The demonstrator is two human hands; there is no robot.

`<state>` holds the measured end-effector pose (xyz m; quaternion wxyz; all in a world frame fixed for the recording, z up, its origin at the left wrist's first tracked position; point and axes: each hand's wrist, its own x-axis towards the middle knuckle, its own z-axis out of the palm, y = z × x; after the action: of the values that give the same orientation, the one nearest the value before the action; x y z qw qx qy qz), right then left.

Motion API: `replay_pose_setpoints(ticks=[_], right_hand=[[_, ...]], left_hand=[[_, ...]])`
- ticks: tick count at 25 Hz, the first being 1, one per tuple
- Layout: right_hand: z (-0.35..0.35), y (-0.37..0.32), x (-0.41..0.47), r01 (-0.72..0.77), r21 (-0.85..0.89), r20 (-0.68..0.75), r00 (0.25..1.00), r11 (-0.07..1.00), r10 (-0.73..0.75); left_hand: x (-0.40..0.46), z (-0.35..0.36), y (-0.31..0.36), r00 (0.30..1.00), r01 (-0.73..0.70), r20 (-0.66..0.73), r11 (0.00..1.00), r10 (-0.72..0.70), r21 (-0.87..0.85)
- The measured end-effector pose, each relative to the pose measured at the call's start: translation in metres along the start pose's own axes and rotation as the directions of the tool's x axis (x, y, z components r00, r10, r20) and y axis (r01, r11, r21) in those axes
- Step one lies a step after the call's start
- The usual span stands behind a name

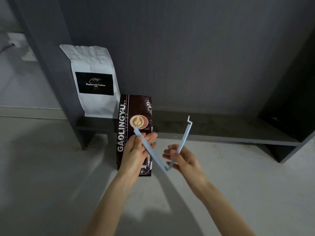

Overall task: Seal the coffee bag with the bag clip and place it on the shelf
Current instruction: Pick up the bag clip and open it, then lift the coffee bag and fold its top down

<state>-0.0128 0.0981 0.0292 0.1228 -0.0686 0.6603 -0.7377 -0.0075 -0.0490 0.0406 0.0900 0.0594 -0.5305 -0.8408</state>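
white coffee bag: upright on shelf, left end | floor: pale grey

Grey floor and low dark shelf

The dark coffee bag stands upright on the pale floor, just behind the left hand; beyond it, up and left of that hand, a white coffee bag stands on the shelf

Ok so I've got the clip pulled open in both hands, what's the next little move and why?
Probably carry the open bag clip up to the top of the dark coffee bag and slide its two arms over it. The left hand and right hand each hold one arm, spread in a V, and the bag stands unclipped on the floor.
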Motion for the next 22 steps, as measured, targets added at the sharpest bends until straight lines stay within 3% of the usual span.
replay_pose_setpoints(ticks=[4,12,17,19,22], right_hand=[[0.012,-0.002,0.004,-0.047,0.056,0.069,0.997,0.997,0.043],[0.001,-0.015,0.037,-0.055,0.112,-0.014,0.998,0.992,0.056],[-0.021,-0.009,0.051,-0.048,0.267,-0.148,0.985,0.963,0.090],[-0.024,-0.003,0.053,-0.064,0.322,-0.157,0.980,0.945,0.120],[-0.024,0.006,0.049,-0.110,0.423,-0.132,0.975,0.899,0.181]], left_hand=[[0.013,0.001,0.007,0.999,-0.045,0.032,0.999,0.045,0.024],[0.038,-0.031,0.037,0.993,-0.092,0.109,0.875,0.045,0.476],[0.061,-0.072,0.045,0.958,-0.098,-0.154,0.782,0.241,0.615],[0.068,-0.077,0.039,0.972,-0.057,-0.135,0.752,0.192,0.657],[0.070,-0.071,0.024,0.998,0.005,-0.049,0.783,0.033,0.622]])
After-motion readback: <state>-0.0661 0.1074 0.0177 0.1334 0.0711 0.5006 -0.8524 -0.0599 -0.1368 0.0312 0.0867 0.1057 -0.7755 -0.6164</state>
